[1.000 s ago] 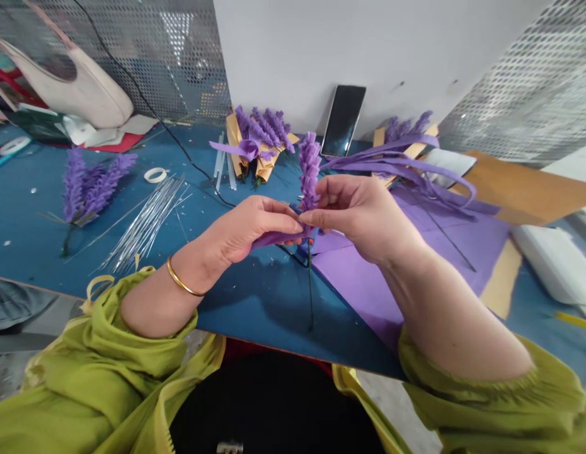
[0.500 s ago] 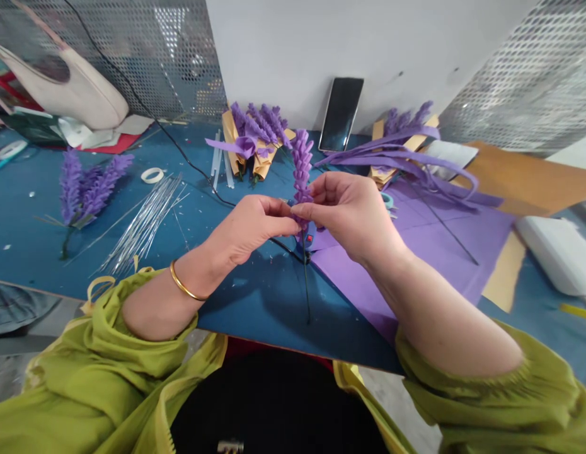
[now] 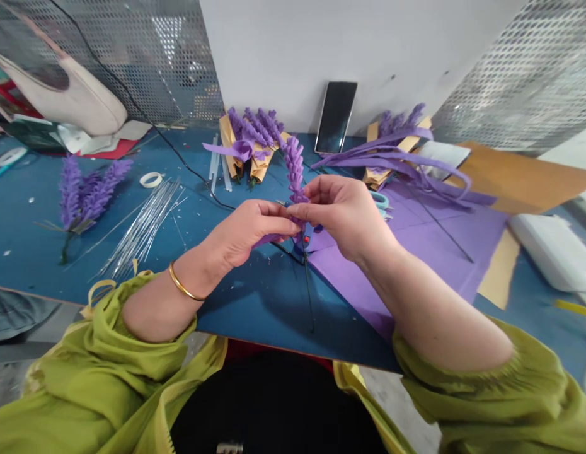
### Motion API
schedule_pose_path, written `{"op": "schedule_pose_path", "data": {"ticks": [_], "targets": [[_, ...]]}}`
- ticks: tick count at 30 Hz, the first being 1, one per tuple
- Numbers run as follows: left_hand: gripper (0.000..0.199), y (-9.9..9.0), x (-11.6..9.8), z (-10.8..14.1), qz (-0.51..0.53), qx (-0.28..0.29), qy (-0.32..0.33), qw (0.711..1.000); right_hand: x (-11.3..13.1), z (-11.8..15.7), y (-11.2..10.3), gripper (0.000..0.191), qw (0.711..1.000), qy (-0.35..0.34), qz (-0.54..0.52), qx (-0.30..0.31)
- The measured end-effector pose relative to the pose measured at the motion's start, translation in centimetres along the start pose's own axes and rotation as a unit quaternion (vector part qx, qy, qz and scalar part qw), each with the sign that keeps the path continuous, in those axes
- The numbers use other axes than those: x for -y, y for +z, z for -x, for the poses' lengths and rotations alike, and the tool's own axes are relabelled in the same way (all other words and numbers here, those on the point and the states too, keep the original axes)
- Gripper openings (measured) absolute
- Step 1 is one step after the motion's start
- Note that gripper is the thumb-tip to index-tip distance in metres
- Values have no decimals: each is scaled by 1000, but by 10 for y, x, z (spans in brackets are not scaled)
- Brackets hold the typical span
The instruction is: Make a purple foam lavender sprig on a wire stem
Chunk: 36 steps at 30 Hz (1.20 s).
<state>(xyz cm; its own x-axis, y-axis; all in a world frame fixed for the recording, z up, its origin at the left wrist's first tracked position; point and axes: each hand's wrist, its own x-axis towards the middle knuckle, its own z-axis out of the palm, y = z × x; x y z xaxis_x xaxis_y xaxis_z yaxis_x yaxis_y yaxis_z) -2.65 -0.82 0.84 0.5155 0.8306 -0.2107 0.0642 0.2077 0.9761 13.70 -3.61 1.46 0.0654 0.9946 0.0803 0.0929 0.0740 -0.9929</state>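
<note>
1. Purple flower (image 3: 294, 167): mid-scene, held above the blue table (image 3: 246, 309), head leaning slightly left; thin stem (image 3: 308, 290) hangs toward the near edge.
2. Left hand (image 3: 255, 233): thumb and fingers pressed together at the flower's base, pinching a purple strip (image 3: 267, 239) that shows below the palm.
3. Right hand (image 3: 347, 211): thumb and forefinger pinching the flower's lower petals, close beside the left fingertips.
4. Just behind the stem, partly hidden: blue tool with a red switch (image 3: 306, 239).
5. Right side: purple sheet (image 3: 448, 239) lying flat, partly under the right forearm.
6. Far side: phone (image 3: 336, 116) propped upright against a white board (image 3: 274, 50); wrapped bunches (image 3: 258, 129) left of it.
7. Left side: silvery wires (image 3: 142, 230), tape roll (image 3: 151, 185), loose purple bunch (image 3: 89, 192).
</note>
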Motion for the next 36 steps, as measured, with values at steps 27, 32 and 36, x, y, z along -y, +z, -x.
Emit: {"op": "schedule_pose_path", "data": {"ticks": [27,32,36], "targets": [[18,-4,2,-4,178,-46,43,982,-22,35,-8,25,996,-5,86,27],[21,-2,3,-4,136,-51,51,988,-27,38,-8,21,994,-2,110,18],[17,-1,5,-5,115,-75,62,989,-31,39,-6,19,989,-9,147,9]]}}
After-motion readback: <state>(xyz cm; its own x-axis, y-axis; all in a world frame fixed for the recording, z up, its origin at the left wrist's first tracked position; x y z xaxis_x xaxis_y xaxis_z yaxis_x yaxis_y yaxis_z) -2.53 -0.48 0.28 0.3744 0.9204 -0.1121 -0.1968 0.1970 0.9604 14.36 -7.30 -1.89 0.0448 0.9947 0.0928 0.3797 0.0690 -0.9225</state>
